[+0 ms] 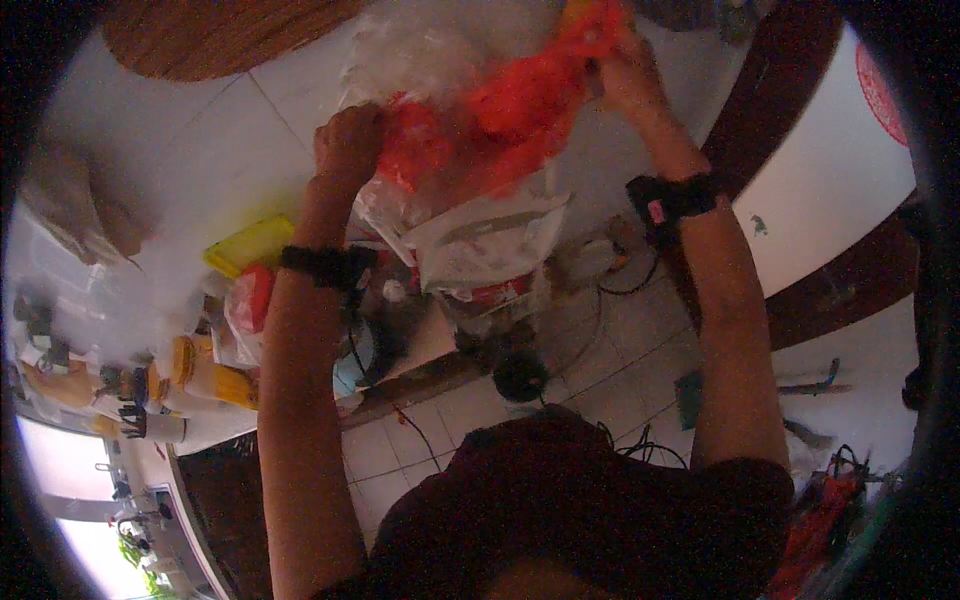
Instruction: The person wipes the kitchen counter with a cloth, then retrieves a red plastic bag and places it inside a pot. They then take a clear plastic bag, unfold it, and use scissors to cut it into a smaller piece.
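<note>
A red plastic bag point(517, 97), blurred, is stretched between my two hands. My left hand point(349, 146) is closed in a fist at its left end. Higher up on the right, my right hand point(626, 79) grips the other end, with the fingertips partly hidden by red plastic. A pale translucent plastic bag point(416, 56) lies just behind the red one. Below, nearer my body, is a whitish plastic bag point(487, 244) with some red on it; its contents cannot be made out. Black bands circle both my wrists.
A round brown wooden surface point(225, 37) is at the upper left. Beside my left forearm are a yellow box point(247, 244) and several yellow-lidded containers point(214, 375). A white table with a dark rim point(810, 225) curves along the right. Black cables point(649, 450) lie on the tiled floor point(405, 442).
</note>
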Action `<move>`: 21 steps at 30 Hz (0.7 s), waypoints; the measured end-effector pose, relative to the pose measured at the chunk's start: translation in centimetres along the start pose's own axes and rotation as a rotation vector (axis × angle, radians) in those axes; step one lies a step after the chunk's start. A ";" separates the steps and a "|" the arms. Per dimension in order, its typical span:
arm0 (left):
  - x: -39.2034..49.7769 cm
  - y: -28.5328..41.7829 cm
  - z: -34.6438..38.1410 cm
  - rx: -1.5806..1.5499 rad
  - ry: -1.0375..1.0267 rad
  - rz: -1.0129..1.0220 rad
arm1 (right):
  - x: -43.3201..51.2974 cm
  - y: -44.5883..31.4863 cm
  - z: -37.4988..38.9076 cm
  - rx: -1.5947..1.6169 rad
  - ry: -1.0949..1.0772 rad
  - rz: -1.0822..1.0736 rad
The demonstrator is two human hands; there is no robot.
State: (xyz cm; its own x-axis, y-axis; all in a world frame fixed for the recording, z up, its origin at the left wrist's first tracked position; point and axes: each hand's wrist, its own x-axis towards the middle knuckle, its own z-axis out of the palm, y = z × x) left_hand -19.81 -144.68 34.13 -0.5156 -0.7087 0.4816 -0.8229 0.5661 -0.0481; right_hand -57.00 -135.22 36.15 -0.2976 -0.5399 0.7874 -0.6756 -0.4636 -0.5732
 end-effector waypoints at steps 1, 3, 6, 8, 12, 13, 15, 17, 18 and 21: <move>-0.1 0.0 0.0 0.017 0.001 -0.003 | 0.9 -0.5 -1.6 0.263 -0.134 -0.021; -0.4 0.0 0.2 0.064 0.010 0.028 | 1.0 -1.4 -3.7 0.766 -0.375 0.055; -0.4 0.0 0.6 0.087 0.042 0.086 | 0.2 -1.8 -3.2 0.195 -0.127 0.006; -0.4 -0.1 0.8 0.014 0.068 0.062 | -0.3 -0.9 -2.7 0.266 -0.008 0.166; 0.0 -0.5 0.6 0.090 0.003 0.021 | -0.1 2.4 -4.9 0.835 -0.135 0.351; 0.0 -0.6 0.3 0.050 -0.009 0.003 | 0.0 3.2 -5.6 1.081 -0.340 0.290; -0.3 -0.5 -0.4 -0.100 0.062 -0.005 | 0.0 4.6 -6.3 1.438 -0.622 0.146; -1.3 -0.1 -1.5 -0.302 0.222 0.011 | -0.6 5.0 -6.8 1.435 -0.466 0.239; -1.6 0.3 -2.3 -0.407 0.302 0.028 | -1.0 4.8 -6.7 1.401 -0.367 0.277; -2.6 2.4 -4.9 -0.544 0.538 0.104 | -2.7 2.0 -6.8 1.238 -0.154 0.375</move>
State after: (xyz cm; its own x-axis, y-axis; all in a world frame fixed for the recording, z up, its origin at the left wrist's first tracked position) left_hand -19.24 -139.43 37.04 -0.2828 -0.4171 0.8637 -0.4719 0.8445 0.2533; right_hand -62.13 -129.93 34.46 -0.1956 -0.8133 0.5481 0.5229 -0.5593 -0.6433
